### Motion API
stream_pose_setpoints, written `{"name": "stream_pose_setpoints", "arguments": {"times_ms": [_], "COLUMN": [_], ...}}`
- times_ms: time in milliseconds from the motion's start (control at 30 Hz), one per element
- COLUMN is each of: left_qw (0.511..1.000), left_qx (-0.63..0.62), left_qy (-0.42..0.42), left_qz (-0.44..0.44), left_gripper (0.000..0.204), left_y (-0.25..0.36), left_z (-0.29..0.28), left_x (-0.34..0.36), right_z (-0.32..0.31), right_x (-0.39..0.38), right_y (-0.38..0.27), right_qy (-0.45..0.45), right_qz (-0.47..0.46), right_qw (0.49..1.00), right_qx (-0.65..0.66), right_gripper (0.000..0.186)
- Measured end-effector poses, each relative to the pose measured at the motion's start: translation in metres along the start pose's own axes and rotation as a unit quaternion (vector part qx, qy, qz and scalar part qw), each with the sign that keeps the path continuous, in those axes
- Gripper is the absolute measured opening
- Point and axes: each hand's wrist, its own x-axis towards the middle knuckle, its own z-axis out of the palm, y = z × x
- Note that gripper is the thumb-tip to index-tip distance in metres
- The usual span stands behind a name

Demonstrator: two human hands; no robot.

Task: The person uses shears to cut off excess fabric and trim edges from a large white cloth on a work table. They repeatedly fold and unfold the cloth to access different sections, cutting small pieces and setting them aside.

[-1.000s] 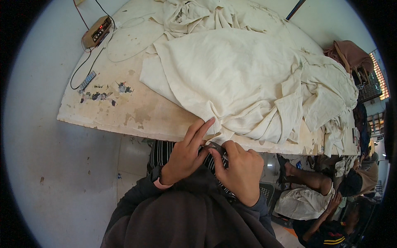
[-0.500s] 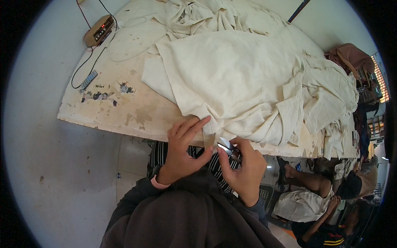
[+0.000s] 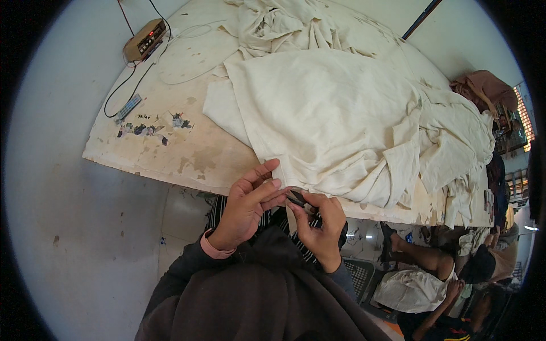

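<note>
A large cream cloth [image 3: 335, 108] lies wrinkled over the table, its near corner reaching the front edge. At that corner my left hand [image 3: 242, 210] has the cloth's edge between its fingers and thumb, with the index finger raised. Close beside it, my right hand [image 3: 323, 227] is closed around small metal thread snips [image 3: 296, 198]. Their tip points at the cloth edge by my left fingertips. My right fingers cover much of the snips, so whether the blades meet is hidden.
On the table's left lie a grey remote control [image 3: 128, 108] and a brown box-shaped radio [image 3: 145, 41] with cables. More crumpled cloth [image 3: 273, 28] is heaped at the back. Other people sit at the right, one with a white cloth [image 3: 409, 290] over the lap.
Both hands have drawn closer together at the cloth corner. The snips have moved left to my left fingertips, and my left fingers have curled in. The view has shifted slightly.
</note>
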Motion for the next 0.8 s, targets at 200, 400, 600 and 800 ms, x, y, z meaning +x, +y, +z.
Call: {"name": "stream_pose_setpoints", "arguments": {"times_ms": [200, 400, 600, 800], "left_qw": [1.0, 0.999, 0.99, 0.976], "left_qx": [-0.011, 0.024, 0.083, 0.126], "left_qy": [-0.017, 0.0, -0.011, 0.013], "left_qz": [0.004, 0.042, 0.115, 0.178], "left_gripper": [0.046, 0.047, 0.046, 0.046], "left_y": [-0.003, -0.007, -0.012, -0.009], "left_z": [-0.001, 0.001, 0.007, 0.003], "left_x": [-0.001, -0.002, -0.005, -0.006], "right_z": [0.004, -0.001, -0.002, -0.009], "right_x": [0.005, 0.003, 0.003, -0.004], "right_y": [-0.005, -0.011, -0.02, -0.011], "right_qy": [0.006, -0.001, -0.015, -0.003], "right_qz": [-0.03, -0.03, -0.033, -0.006], "right_qw": [0.999, 0.996, 0.988, 0.992], "right_qx": [-0.035, -0.084, -0.15, -0.125], "right_gripper": [0.027, 0.026, 0.026, 0.032]}}
